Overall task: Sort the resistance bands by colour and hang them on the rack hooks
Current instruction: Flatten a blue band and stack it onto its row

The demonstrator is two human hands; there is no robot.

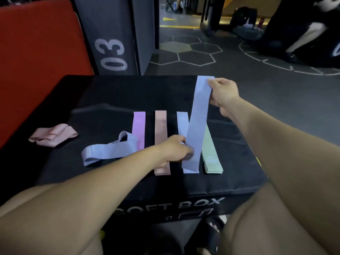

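Observation:
A lavender-blue resistance band (pixel 197 118) is stretched between both hands above a black soft box (pixel 114 92). My right hand (pixel 223 94) grips its far end; my left hand (pixel 174 150) pinches its near end. Flat on the box lie a purple band (pixel 139 126), a pink band (pixel 160 129), another lavender-blue band (pixel 182 124) partly under the held one, and a green band (pixel 209 150). A loose twisted lavender-blue band (pixel 106 150) lies left of them. A crumpled pale pink band (pixel 53 136) rests at the far left. No rack hooks show.
A red padded block (pixel 36 52) and a grey block marked 03 (pixel 110 34) stand behind the box at left. Dark gym floor with hexagon markings (pixel 185 50) extends beyond. Another person's leg (pixel 301 39) is at the far right. My knees frame the box's near edge.

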